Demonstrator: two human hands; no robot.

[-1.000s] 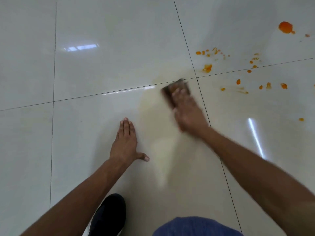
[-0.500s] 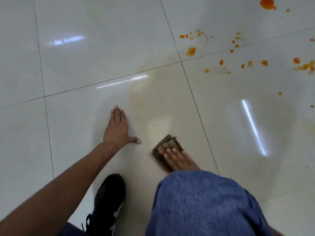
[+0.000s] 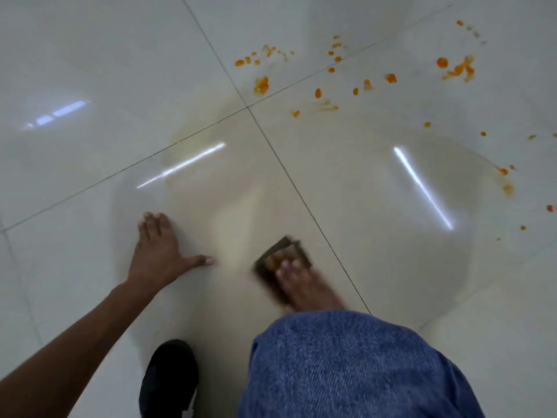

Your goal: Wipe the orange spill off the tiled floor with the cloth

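The cloth [image 3: 283, 257], dark brown and folded into a small pad, is laid flat on the near tile just left of a grout line. It is blurred, its near part is covered by the right hand [image 3: 304, 289], and an orange stain is seen on its top. The spill [image 3: 261, 85] is scattered as orange drops and smears over the far right tiles, with more specks strung along the right edge. A pale yellowish film is spread around the tile crossing. The floor [image 3: 90, 55] is made of glossy off-white tiles.
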